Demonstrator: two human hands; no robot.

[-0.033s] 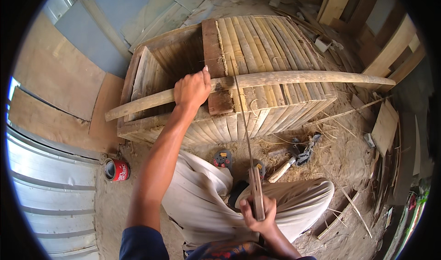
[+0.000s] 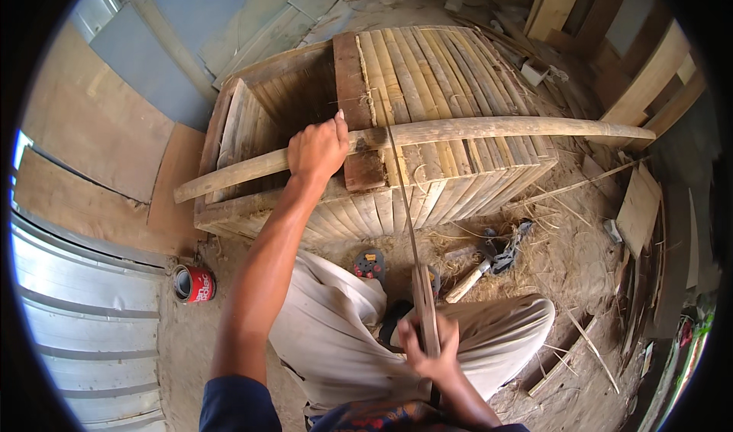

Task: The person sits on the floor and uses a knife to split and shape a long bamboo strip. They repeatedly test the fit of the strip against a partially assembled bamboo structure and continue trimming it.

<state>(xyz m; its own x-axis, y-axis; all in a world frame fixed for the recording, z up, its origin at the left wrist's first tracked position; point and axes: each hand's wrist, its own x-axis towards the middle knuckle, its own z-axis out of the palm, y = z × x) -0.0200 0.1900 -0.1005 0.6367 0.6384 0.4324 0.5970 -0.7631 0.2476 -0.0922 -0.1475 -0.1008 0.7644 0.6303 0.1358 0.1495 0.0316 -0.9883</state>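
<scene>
A long split bamboo pole (image 2: pixel 489 129) lies crosswise over a crate-like box of bamboo slats (image 2: pixel 427 73). My left hand (image 2: pixel 317 148) is closed round the pole, over the box's open part and next to a brown wooden board (image 2: pixel 356 73). Just right of that hand, the thin blade of a handsaw (image 2: pixel 407 195) crosses the pole at a dark patch. My right hand (image 2: pixel 429 344) grips the saw's wooden handle low in the view, above my lap. How deep the blade has cut cannot be made out.
A red can (image 2: pixel 195 284) stands on the dirt floor at left, near corrugated metal sheeting (image 2: pixel 84 333). A tool with a pale wooden handle (image 2: pixel 467 281) lies among shavings before the box. Wood strips (image 2: pixel 563 355) and boards (image 2: pixel 640 210) are scattered at right.
My right hand and the saw handle have moved slightly forward, toward the box. My left hand and the pole hold nearly the same place.
</scene>
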